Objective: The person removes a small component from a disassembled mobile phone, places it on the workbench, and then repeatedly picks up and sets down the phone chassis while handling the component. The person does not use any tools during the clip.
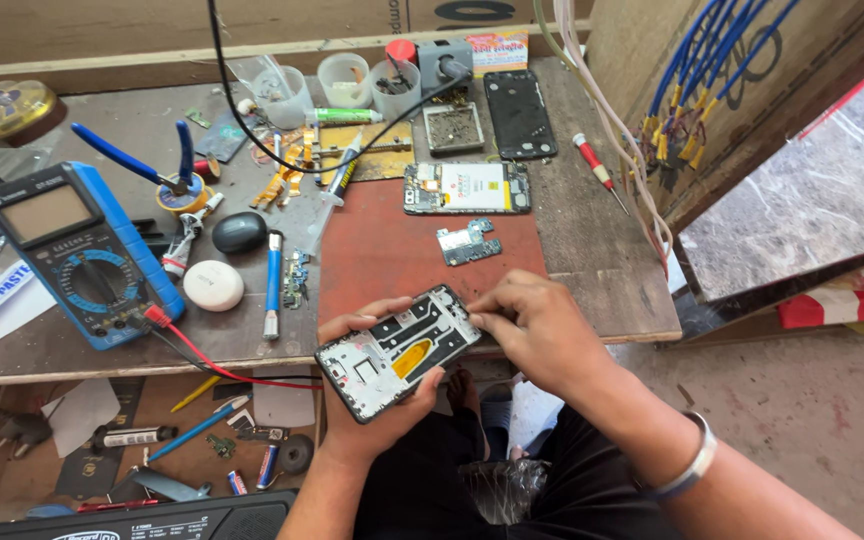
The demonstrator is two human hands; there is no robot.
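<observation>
Two hands on one opened phone frame [399,350], held above the bench [592,260] edge. Left hand [377,400] cradles it from below, fingers curled round the edges; long axis rises rightward. Right hand [537,330] fingers pinch its upper-right corner.

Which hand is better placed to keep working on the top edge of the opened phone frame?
Probably the right hand: its fingertips already sit at the upper right edge of the phone frame. The left hand cradles the frame from underneath, so it is occupied supporting it.
</observation>
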